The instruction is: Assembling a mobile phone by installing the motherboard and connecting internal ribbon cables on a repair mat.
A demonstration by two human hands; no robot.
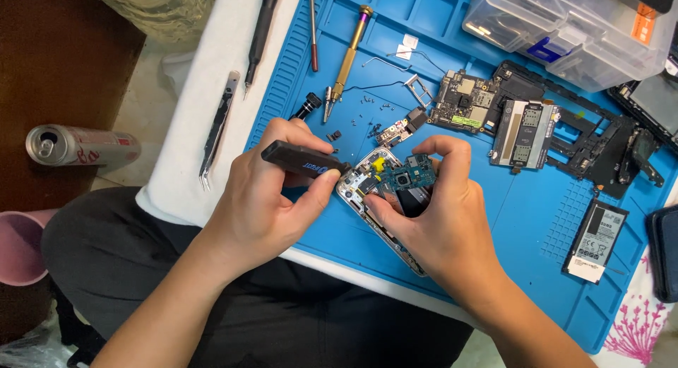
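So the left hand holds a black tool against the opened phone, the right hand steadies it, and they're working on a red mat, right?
Not quite: the head view shows a blue mat, not red. The left hand does hold the black tool against the opened phone, and the right hand steadies it.

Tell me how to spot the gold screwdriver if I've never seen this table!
Look at the big blue mat covering the white table. Near its top edge, above the left hand, lies the gold screwdriver, slanting with its purple cap away from the person. The tools to its left are thin and dark or silver; only this one is shiny gold.
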